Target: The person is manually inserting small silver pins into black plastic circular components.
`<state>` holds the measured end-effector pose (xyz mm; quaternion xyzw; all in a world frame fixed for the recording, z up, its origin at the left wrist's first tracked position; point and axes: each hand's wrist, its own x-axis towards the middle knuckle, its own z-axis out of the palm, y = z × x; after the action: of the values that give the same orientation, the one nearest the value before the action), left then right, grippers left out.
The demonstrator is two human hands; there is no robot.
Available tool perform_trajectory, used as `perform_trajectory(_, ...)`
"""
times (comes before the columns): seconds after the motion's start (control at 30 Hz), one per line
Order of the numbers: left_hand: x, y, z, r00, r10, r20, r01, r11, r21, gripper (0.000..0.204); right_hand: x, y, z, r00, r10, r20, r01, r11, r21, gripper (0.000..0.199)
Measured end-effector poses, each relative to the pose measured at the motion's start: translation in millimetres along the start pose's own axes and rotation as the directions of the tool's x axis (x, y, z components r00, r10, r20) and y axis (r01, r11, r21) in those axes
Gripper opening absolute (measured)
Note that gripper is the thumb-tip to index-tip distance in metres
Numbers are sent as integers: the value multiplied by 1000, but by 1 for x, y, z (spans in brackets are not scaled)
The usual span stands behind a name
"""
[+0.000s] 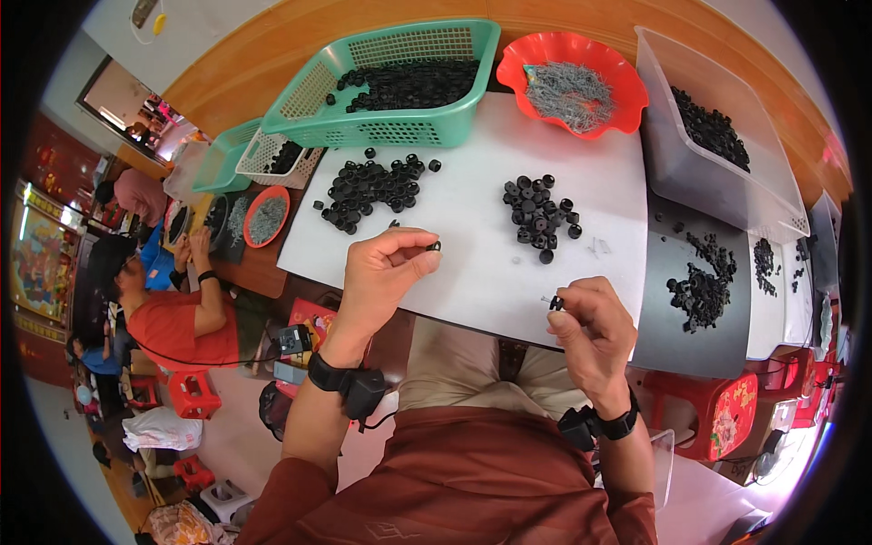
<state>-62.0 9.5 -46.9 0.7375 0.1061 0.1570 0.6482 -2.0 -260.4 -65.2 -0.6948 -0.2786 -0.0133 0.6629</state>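
Observation:
My left hand (380, 277) pinches a small black ring-shaped part (435, 245) between thumb and forefinger, just above the near edge of the white board (472, 263). My right hand (595, 331) grips another small black part (555, 302) with a thin metal piece sticking out of it. On the board lie two piles of the same black parts: a bigger left pile (372, 186) and a smaller right pile (540, 213), both beyond my hands.
At the back stand a green basket (300, 100) of black parts, a red bowl (627, 86) of thin metal springs, and a clear bin (672, 154) with more parts. A dark mat (663, 327) holds another pile. To the left a person in red works at a second table.

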Motion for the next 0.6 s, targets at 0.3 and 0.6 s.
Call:
perform_trajectory(0.3,-12,9,23,966,-205,159,250,896,-366,27,1,0,0,1000,-8,17,8,1000,7,23)
perform_trajectory(0.6,-21,4,45,904,-267,335,421,696,-582,28,6,-8,1,996,-62,66,64,998,-25,22)
